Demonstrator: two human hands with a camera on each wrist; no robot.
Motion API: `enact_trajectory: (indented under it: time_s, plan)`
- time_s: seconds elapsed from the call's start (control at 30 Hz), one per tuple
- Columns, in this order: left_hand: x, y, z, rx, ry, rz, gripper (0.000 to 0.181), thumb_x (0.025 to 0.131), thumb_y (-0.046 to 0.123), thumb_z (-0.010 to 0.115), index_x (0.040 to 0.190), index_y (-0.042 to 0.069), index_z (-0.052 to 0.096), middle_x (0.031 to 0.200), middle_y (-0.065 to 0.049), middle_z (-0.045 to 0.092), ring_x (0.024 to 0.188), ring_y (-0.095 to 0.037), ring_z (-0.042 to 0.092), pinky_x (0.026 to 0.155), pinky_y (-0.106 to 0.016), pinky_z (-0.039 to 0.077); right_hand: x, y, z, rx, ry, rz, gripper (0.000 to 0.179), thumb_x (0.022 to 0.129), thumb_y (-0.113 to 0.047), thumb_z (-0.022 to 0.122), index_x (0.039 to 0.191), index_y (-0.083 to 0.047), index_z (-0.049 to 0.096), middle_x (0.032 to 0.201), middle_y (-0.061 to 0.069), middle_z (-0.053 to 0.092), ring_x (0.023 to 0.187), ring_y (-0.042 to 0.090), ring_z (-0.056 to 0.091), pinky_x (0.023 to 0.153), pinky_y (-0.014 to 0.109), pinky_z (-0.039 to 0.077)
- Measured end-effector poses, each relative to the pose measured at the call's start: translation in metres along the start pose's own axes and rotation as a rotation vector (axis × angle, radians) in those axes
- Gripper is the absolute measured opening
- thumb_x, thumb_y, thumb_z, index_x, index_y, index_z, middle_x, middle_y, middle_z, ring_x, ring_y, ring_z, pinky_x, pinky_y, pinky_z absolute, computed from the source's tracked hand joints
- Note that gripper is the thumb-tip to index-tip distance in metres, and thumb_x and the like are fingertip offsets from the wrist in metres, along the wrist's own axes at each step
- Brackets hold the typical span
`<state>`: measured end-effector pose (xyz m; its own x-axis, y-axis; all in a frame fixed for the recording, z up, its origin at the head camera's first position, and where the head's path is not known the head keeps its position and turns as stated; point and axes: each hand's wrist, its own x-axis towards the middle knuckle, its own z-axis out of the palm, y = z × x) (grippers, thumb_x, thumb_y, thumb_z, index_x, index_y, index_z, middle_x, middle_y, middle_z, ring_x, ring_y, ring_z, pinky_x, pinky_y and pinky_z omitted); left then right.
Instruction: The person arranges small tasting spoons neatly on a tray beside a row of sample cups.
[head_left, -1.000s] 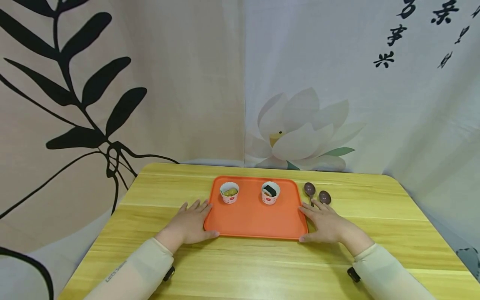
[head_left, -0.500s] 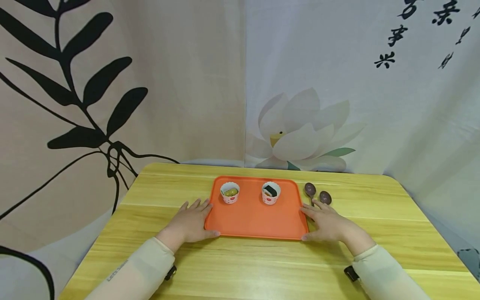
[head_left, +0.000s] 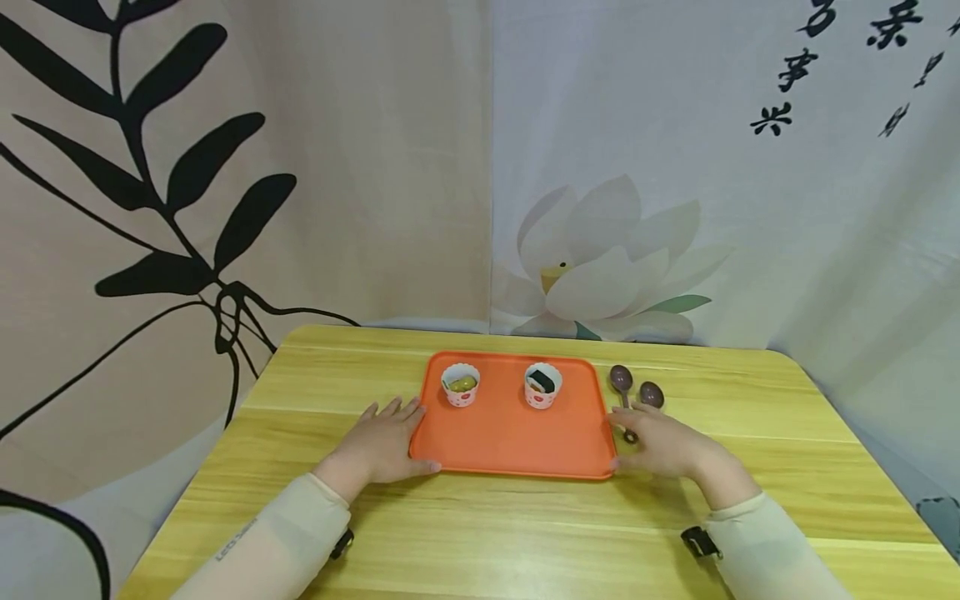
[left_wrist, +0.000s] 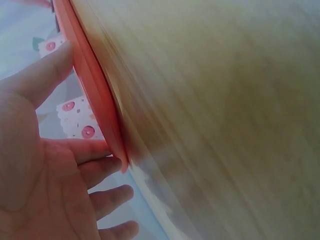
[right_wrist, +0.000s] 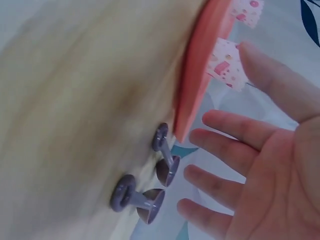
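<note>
An orange tray (head_left: 517, 433) lies on the table, carrying two small printed paper cups. The left cup (head_left: 460, 385) holds something yellow-green; in the right cup (head_left: 542, 385) is something black and white. My left hand (head_left: 382, 446) rests spread against the tray's left edge, thumb at the front corner, fingertips on the rim in the left wrist view. My right hand (head_left: 667, 446) is beside the right rim, its fingers extended and holding nothing. Just beyond it lie two brown spoons, a left spoon (head_left: 622, 383) and a right spoon (head_left: 651, 394), partly hidden by that hand. Ring-shaped handle ends (right_wrist: 122, 193) show in the right wrist view.
The yellow wood-grain table (head_left: 480, 533) stretches around the tray on all sides. Behind its back edge hangs a pale curtain (head_left: 390, 167) printed with black leaves, a lotus flower and dark characters.
My right hand has eased away to the right from the tray's rim, uncovering a spoon's handle end. The left hand and the tray stay in place.
</note>
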<state>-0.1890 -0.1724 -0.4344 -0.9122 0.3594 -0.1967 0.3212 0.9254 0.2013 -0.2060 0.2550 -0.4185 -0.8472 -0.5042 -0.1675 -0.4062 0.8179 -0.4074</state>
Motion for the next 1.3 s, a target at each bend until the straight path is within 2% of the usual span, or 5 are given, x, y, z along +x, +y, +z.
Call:
enact_trajectory:
  time_s: [0.27,0.43,0.67,0.97,1.3]
  plan:
    - [0.000,-0.001,0.000,-0.001,-0.003,-0.005,0.097,0.086,0.066,0.065,0.154,0.003,0.038,0.160,-0.014,0.033,0.148,-0.042,0.025,0.118,-0.060,0.017,-0.008,0.004,-0.010,0.038,0.035,-0.010,0.078,0.087,-0.039,0.077,0.144,0.006,0.048,0.146,0.026,0.049,0.137,0.049,0.039,0.108,0.063,0.035]
    - [0.002,-0.002,0.002,-0.001,-0.004,-0.009,0.097,0.086,0.066,0.065,0.154,0.003,0.037,0.161,-0.014,0.032,0.148,-0.041,0.025,0.119,-0.060,0.018,-0.012,0.006,-0.013,0.086,0.023,0.023,0.077,0.090,-0.037,0.075,0.146,0.005,0.045,0.146,0.027,0.048,0.133,0.048,0.045,0.106,0.063,0.038]
    - [0.000,-0.002,0.001,-0.006,-0.013,-0.015,0.097,0.086,0.066,0.065,0.154,0.002,0.036,0.161,-0.014,0.031,0.148,-0.041,0.024,0.119,-0.059,0.018,-0.015,0.011,-0.014,0.099,0.016,0.073,0.075,0.091,-0.036,0.074,0.148,0.003,0.045,0.144,0.028,0.049,0.131,0.048,0.047,0.103,0.062,0.041]
    - [0.001,-0.001,0.002,-0.001,-0.012,-0.014,0.098,0.086,0.067,0.064,0.154,0.003,0.036,0.162,-0.014,0.030,0.148,-0.040,0.024,0.119,-0.059,0.018,-0.023,0.023,-0.016,0.118,0.054,0.103,0.075,0.092,-0.038,0.072,0.147,0.005,0.044,0.143,0.031,0.049,0.129,0.052,0.047,0.100,0.063,0.043]
    - [0.001,-0.001,0.003,-0.003,-0.022,-0.019,0.098,0.086,0.067,0.064,0.155,0.003,0.035,0.162,-0.013,0.029,0.149,-0.039,0.024,0.119,-0.059,0.018,-0.024,0.031,-0.017,0.110,0.124,0.121,0.065,0.094,-0.032,0.072,0.142,0.007,0.050,0.135,0.028,0.057,0.112,0.048,0.060,0.088,0.057,0.053]
